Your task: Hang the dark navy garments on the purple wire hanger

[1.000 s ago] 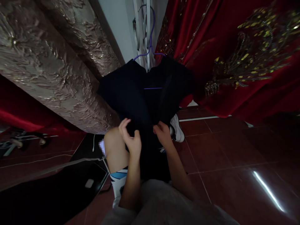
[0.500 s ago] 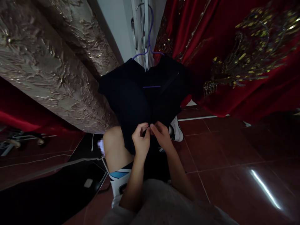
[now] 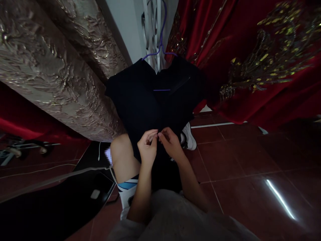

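Observation:
A dark, short-sleeved garment (image 3: pixel 136 97) with an open neck hangs in front of me on a purple hanger (image 3: pixel 162 48). At the lower front of this garment, my left hand (image 3: pixel 148 144) has its thumb and fingers pinched. Beside it, my right hand (image 3: pixel 171 142) is pinched too, and the fingertips of both hands nearly meet along the garment's middle. What lies between the fingertips is too dark and small to make out. The garment's lower part drapes down behind my wrists, between my knees.
Red cloth with gold sequins (image 3: pixel 271 57) hangs on the right, and textured beige fabric (image 3: pixel 62 70) on the left. A white metal rack (image 3: pixel 152 36) stands behind the hanger. Low at left is a black surface (image 3: pixel 50 201) holding a phone (image 3: pixel 102 182) and a cable (image 3: pixel 99 152).
Both hands have shifted slightly left and up, staying pinched with fingertips close together. The garment and hanger sit slightly higher in view.

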Motion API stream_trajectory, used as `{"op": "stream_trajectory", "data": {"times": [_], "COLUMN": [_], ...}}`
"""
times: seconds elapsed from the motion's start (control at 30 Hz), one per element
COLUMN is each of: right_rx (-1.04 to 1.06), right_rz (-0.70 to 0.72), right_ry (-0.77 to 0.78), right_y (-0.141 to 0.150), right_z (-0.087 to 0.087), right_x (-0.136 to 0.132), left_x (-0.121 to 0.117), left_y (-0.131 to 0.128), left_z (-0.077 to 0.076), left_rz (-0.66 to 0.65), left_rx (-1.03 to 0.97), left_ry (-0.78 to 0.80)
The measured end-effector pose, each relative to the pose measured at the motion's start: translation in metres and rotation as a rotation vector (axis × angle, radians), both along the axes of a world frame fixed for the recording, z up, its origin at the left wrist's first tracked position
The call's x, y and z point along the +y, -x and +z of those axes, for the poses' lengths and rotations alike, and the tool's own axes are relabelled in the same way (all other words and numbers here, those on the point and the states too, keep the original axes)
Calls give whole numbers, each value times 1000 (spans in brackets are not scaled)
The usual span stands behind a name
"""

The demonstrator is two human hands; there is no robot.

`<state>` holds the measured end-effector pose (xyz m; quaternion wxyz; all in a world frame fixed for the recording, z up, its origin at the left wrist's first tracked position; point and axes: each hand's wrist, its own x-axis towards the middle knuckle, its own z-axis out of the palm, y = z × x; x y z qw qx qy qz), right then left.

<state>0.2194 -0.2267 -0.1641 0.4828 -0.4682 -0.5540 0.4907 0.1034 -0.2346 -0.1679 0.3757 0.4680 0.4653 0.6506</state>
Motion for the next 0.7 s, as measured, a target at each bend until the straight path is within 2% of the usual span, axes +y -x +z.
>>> {"op": "stream_trajectory", "data": {"times": [0.13,0.27,0.4,0.6,0.7], "right_rx": [-73,-76,-15,56,198], "right_rz": [9,39,75,47,52], "right_ry": [-5,-7,44,64,192], "right_y": [-4,-10,-15,-18,-21], "right_z": [4,5,4,8,11], "right_x": [1,2,3,2,6], "left_x": [0,1,2,1,0], "left_y": [-1,-3,-6,-8,-12], "left_z": [-2,-4,-2,-5,-6], "left_rz": [-33,-11,-29,-29,-25], "left_rx": [-18,-33,-69,-38,14], "left_ry": [3,5,29,45,24]}}
